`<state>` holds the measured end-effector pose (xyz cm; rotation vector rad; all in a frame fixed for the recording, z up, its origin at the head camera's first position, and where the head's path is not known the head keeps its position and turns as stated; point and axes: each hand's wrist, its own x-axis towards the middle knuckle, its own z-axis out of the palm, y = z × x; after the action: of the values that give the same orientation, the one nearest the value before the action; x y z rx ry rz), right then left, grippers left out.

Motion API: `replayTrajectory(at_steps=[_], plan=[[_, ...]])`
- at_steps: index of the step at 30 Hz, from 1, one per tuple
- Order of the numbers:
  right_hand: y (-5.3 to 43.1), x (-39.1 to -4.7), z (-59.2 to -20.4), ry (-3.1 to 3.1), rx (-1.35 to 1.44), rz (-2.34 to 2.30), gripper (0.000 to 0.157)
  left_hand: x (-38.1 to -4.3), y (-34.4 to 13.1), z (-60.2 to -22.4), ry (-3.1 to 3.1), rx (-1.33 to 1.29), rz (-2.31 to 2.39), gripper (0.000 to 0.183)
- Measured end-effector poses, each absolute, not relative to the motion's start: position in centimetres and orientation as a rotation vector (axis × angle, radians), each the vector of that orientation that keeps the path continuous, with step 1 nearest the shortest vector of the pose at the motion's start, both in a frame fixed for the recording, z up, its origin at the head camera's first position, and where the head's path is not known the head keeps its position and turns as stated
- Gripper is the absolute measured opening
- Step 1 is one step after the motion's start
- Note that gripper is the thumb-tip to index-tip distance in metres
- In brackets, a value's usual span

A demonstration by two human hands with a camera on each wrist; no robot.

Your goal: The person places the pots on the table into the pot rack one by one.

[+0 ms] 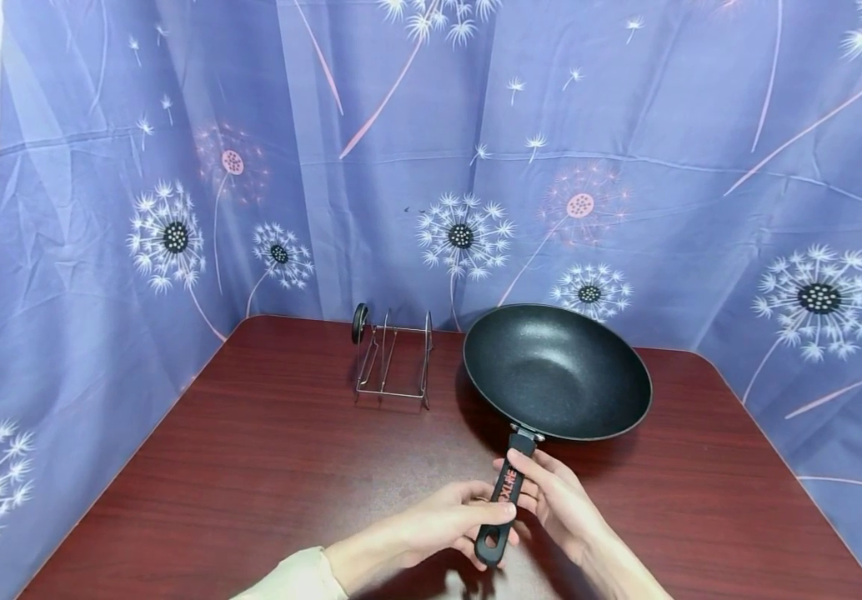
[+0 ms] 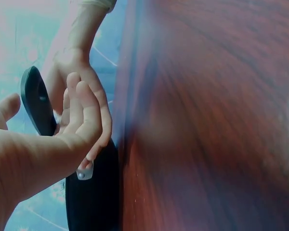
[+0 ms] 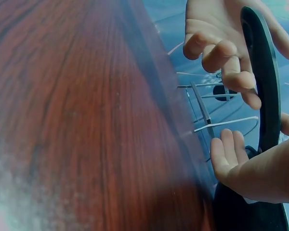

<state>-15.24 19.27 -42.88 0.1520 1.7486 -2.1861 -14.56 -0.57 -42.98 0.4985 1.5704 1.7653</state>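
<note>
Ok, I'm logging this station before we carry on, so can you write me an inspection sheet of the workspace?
Surface: red-brown wood-grain table, with a bright sheen near the middle.
Job's things: dark frying pan, open side up, its black handle pointing toward the person; whether its base touches the table is unclear.
Clutter: wire rack on the table, left of the pan in the head view, with a black round piece at its left side.
Hands: left hand holds the handle near its free end; right hand holds it nearer the pan.
Cables: nothing seen.
Surroundings: blue cloth with a dandelion print behind and beside the table.
</note>
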Motion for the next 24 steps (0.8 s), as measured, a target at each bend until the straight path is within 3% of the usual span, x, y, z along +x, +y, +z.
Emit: replayTrajectory(at_steps=[11,24], plan=[[18.6,-15.5,-42.9,1.688,0.109,-2.208,0.042,-14.2,0.4,-43.3,1.395,0.489,1.830,0.043],[17.5,-14.3,-43.0,1.860,0.291,-2.341,0.065,-14.2,1.1,-43.7,1.277,0.453,1.882,0.037]])
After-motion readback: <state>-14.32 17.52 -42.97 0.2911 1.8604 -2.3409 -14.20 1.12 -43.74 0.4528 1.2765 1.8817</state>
